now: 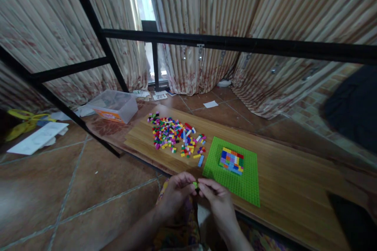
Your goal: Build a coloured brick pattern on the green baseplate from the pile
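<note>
Close in front of my body, at the near edge of the bench, both hands meet around a small green toy brick [195, 184]. My left hand [178, 190] pinches it from the left. On its other side, the fingertips of my right hand [216, 196] press against it. Just beyond lies a green baseplate [250, 180] carrying a blocky multicoloured build of bricks [232, 160]. To the left of the plate spreads a loose heap of small coloured bricks [173, 133]. A light blue brick [200, 160] lies between heap and plate.
The wooden board [282, 172] runs along the bench. A clear plastic box [118, 104] with an orange label stands at its far left end. Black metal rails [235, 43] cross above, before curtains. A dark flat object [350, 219] lies at the right. Papers [38, 137] lie at left.
</note>
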Demonstrator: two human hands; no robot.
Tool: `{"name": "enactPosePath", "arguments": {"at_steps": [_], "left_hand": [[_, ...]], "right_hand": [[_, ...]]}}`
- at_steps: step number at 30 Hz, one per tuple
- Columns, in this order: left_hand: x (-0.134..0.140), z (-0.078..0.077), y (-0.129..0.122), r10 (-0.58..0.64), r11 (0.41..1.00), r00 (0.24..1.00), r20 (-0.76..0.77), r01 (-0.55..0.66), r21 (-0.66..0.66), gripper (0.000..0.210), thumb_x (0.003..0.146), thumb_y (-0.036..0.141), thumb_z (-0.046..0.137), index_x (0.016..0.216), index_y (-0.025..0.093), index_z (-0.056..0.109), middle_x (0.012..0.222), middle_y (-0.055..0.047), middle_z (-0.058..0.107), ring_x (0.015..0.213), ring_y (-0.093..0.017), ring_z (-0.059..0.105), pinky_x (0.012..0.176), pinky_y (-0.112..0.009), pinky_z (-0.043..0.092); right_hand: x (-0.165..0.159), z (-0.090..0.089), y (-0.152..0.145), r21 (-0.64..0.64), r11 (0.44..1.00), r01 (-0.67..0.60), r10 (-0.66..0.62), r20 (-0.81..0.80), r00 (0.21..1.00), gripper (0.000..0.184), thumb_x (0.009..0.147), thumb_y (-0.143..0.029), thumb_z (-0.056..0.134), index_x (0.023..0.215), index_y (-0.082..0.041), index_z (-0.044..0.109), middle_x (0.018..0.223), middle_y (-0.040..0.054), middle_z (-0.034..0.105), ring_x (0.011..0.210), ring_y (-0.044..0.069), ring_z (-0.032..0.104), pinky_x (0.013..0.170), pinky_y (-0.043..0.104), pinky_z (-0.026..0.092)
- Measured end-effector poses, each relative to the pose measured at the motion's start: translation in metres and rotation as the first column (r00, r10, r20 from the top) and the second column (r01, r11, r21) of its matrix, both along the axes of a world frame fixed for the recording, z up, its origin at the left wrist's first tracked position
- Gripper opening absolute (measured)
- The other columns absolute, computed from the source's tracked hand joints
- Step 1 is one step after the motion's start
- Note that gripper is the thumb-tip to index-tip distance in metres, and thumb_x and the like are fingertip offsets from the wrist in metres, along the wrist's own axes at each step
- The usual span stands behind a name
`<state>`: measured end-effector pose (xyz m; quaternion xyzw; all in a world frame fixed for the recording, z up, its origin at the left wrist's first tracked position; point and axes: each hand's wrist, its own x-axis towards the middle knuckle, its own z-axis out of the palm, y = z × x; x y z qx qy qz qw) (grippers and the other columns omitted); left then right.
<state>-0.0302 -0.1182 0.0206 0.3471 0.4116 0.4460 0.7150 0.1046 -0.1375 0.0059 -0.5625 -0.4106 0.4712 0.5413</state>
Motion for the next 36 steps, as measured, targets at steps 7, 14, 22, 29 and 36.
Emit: {"name": "enactPosePath", "arguments": {"at_steps": [7, 14, 22, 29, 36], "left_hand": [[-0.027, -0.019, 0.008, 0.179, 0.984, 0.978, -0.111, -0.180, -0.003, 0.035, 0.065, 0.035, 0.081, 0.094, 0.017, 0.072, 0.078, -0.001, 0.067, 0.067, -0.012, 0.059, 0.068, -0.025, 0.047], [-0.039, -0.018, 0.011, 0.249, 0.967, 0.950, -0.188, -0.253, 0.002, 0.031, 0.063, 0.036, 0.082, 0.085, 0.016, 0.073, 0.075, -0.002, 0.068, 0.067, -0.014, 0.063, 0.068, -0.027, 0.050], [-0.015, -0.017, 0.021, 0.126, 0.984, 0.959, -0.254, -0.089, 0.153, 0.016, 0.072, 0.027, 0.072, 0.086, 0.019, 0.069, 0.077, 0.000, 0.069, 0.068, -0.014, 0.062, 0.066, -0.024, 0.048], [0.034, -0.011, 0.025, 0.015, 0.883, 0.853, -0.522, 0.233, 0.407, 0.019, 0.082, 0.017, 0.058, 0.094, 0.022, 0.071, 0.086, -0.002, 0.072, 0.079, -0.018, 0.065, 0.074, -0.025, 0.049], [0.064, -0.014, 0.027, 0.003, 0.808, 0.813, -0.583, 0.342, 0.481, 0.018, 0.084, 0.014, 0.054, 0.094, 0.022, 0.067, 0.087, -0.003, 0.071, 0.083, -0.018, 0.068, 0.077, -0.026, 0.051]], "right_hand": [[-0.010, 0.004, 0.054, 0.139, 0.970, -0.201, 0.074, 0.616, 0.785, 0.024, 0.089, -0.030, 0.051, 0.088, -0.023, 0.074, 0.086, 0.0053, 0.070, 0.080, 0.019, 0.065, 0.075, 0.032, 0.050], [-0.023, -0.001, 0.090, 0.170, 0.946, -0.277, 0.006, 0.844, 0.537, 0.029, 0.092, -0.018, 0.043, 0.103, -0.020, 0.070, 0.099, 0.0089, 0.068, 0.093, 0.022, 0.063, 0.083, 0.033, 0.047], [0.004, 0.003, 0.046, 0.241, 0.962, -0.128, -0.051, 0.619, 0.784, 0.028, 0.095, -0.032, 0.045, 0.099, -0.021, 0.070, 0.101, 0.0077, 0.069, 0.095, 0.019, 0.064, 0.085, 0.033, 0.050], [0.044, 0.004, 0.000, 0.153, 0.987, -0.047, -0.040, 0.520, 0.853, 0.025, 0.091, -0.038, 0.053, 0.100, -0.024, 0.072, 0.103, 0.0063, 0.071, 0.095, 0.019, 0.066, 0.082, 0.031, 0.053], [0.069, 0.000, -0.005, 0.132, 0.991, -0.029, -0.050, 0.555, 0.830, 0.025, 0.092, -0.039, 0.053, 0.097, -0.024, 0.072, 0.101, 0.0060, 0.071, 0.092, 0.019, 0.067, 0.082, 0.031, 0.052]]}}
